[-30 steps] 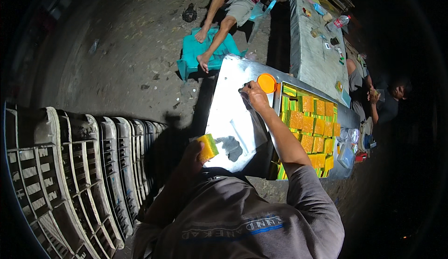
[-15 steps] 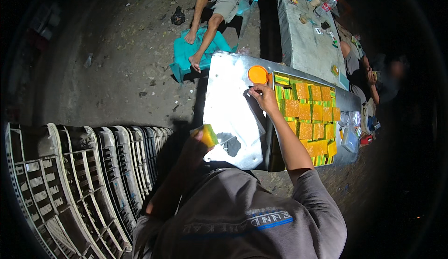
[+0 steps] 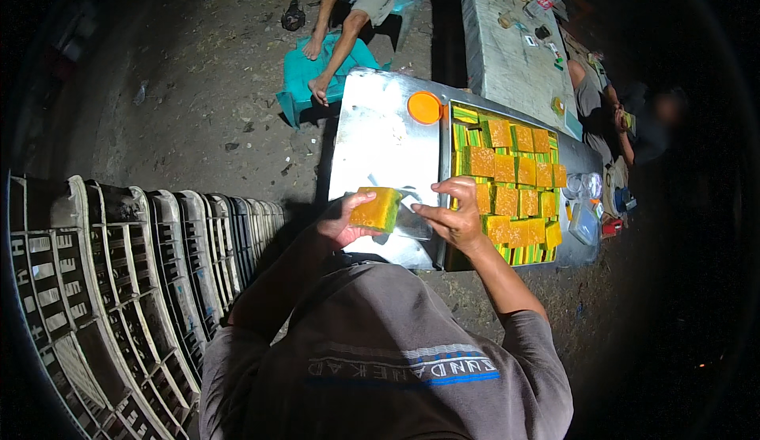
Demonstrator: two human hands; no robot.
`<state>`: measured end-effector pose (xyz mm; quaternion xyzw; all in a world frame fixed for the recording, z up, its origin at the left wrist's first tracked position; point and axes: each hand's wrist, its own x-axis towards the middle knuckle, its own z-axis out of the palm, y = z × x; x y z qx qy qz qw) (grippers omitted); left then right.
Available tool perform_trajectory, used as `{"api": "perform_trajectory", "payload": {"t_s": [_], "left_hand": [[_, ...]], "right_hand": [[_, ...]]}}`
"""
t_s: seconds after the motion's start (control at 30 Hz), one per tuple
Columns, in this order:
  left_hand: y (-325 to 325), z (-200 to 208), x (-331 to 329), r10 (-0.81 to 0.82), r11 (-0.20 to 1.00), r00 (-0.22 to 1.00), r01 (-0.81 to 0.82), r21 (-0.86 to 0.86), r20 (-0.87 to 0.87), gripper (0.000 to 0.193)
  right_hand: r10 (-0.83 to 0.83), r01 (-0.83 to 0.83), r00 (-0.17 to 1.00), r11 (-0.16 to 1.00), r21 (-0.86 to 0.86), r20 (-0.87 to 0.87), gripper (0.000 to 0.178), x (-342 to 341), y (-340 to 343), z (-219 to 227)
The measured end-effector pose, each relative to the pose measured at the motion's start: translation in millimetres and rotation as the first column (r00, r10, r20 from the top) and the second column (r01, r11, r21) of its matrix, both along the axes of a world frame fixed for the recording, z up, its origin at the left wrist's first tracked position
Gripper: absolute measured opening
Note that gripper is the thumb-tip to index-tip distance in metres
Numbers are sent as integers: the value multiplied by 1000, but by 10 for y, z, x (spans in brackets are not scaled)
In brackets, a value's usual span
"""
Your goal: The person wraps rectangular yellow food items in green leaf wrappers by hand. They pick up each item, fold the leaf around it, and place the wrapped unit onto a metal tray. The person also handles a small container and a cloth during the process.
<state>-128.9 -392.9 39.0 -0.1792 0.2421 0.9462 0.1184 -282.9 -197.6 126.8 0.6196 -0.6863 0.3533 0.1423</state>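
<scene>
- yellow and green, a cake-like block (image 3: 374, 209) is sitting in the left hand (image 3: 340, 223), which is gripping it above the near part of a shiny metal surface (image 3: 372, 127).
- the right hand (image 3: 461, 218) is pinching a small white piece (image 3: 408, 203) at its fingertips, just beside the block.
- similar blocks (image 3: 504, 169) are filling a tray (image 3: 450, 143) on the right, many showing orange tops.
- a round orange lid (image 3: 425, 108) is lying near the tray's far left corner.
- another person's bare feet (image 3: 319, 90) are resting on a teal stool (image 3: 291, 91).
</scene>
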Motion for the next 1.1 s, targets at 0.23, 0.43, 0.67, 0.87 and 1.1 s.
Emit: {"api": "perform_trajectory", "payload": {"t_s": [0.23,0.43,0.67,0.87,1.1], "left_hand": [[95,9,23,-91,996,993,91,2,80,46],[4,55,127,-53,999,994,53,6,98,45],[-27,33,153,-71,997,994,72,-11,80,46],[-114,121,151,-81,997,993,80,7,86,45],[-103,-33,120,-98,993,994,94,66,51,44]], "right_hand": [[89,-80,989,994,81,-115,21,142,-46,-77],[60,-23,987,970,241,-147,28,184,-20,-46],[93,-60,990,960,274,-106,33,258,-135,-88],[77,-65,996,957,284,-34,35,277,-190,-21],[2,-48,993,923,381,120,31,320,-225,42]]}}
